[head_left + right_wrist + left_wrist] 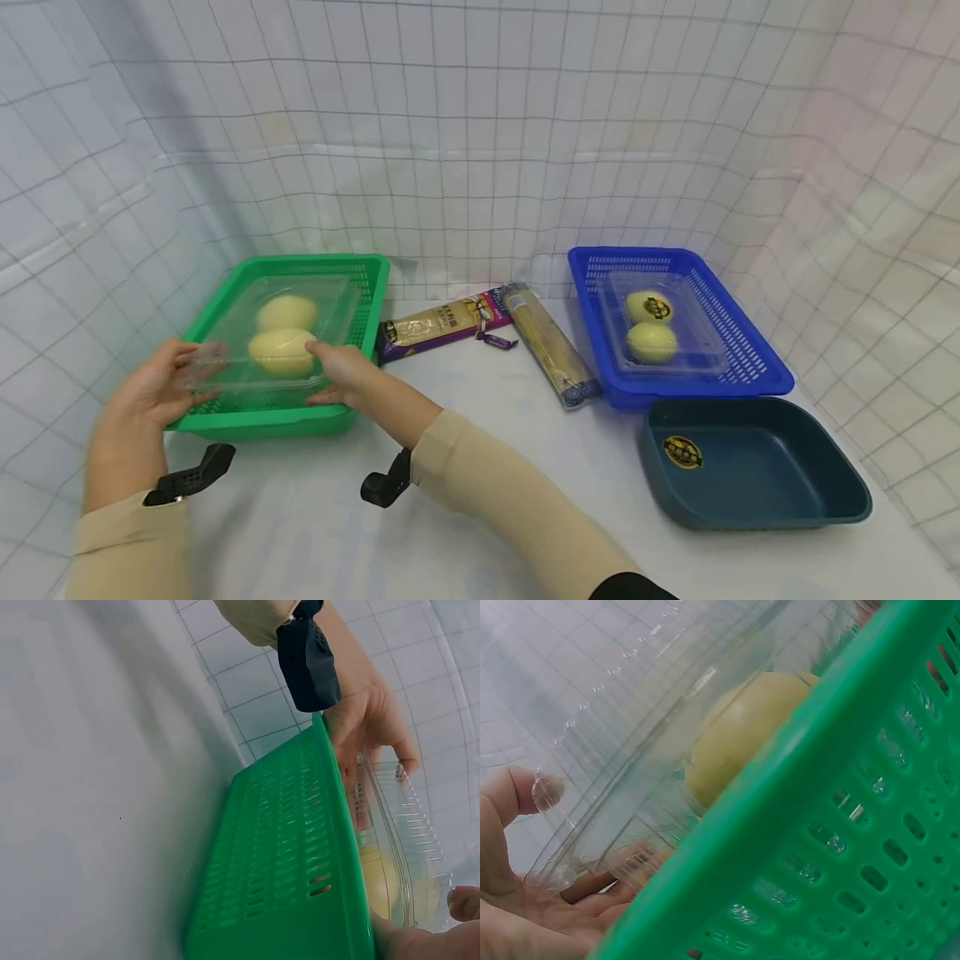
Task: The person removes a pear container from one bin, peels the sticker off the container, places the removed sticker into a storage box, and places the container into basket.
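Observation:
A clear plastic box with two pale yellow round fruits inside sits tilted within the green basket. My left hand grips the box's left end, thumb on top and fingers beneath, as the left wrist view shows with the thumb on the plastic. At the box's right front corner my right hand holds on, thumb over the lid near the front fruit. The right wrist view shows both hands at the box, above the basket's rim.
A blue basket at the right holds another clear box with two yellow fruits. In front of it stands a dark teal tub. Between the baskets lie a purple-gold noodle packet, a clear noodle packet and a small purple candy.

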Available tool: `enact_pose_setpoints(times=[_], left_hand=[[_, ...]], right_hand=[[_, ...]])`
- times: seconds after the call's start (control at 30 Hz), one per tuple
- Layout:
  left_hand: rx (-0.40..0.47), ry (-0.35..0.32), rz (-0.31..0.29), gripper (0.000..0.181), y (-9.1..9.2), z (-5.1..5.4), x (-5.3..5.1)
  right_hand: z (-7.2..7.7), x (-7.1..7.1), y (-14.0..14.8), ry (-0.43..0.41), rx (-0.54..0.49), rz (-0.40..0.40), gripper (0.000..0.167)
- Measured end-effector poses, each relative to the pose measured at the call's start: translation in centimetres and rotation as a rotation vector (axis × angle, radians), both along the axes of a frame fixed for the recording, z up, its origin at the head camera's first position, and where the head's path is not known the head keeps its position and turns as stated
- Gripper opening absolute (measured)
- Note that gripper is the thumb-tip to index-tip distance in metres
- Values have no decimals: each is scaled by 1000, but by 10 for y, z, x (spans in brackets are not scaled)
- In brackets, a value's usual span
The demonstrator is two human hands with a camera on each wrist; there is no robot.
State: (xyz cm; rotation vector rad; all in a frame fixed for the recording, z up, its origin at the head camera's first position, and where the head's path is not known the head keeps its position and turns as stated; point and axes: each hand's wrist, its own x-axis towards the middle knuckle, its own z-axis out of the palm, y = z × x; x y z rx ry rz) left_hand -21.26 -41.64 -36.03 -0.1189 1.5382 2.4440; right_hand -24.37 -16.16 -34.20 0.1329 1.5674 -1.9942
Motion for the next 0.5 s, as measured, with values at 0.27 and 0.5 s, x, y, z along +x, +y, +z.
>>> enact_pose_setpoints(times=[0.27, 0.5], left_hand=[[-17, -87, 56, 45, 6, 4, -11], [-103, -118, 71, 47, 11, 5, -17]], right_hand=[[3, -5, 3, -37, 7, 4, 56], [5, -6, 6, -51, 25, 9, 54]])
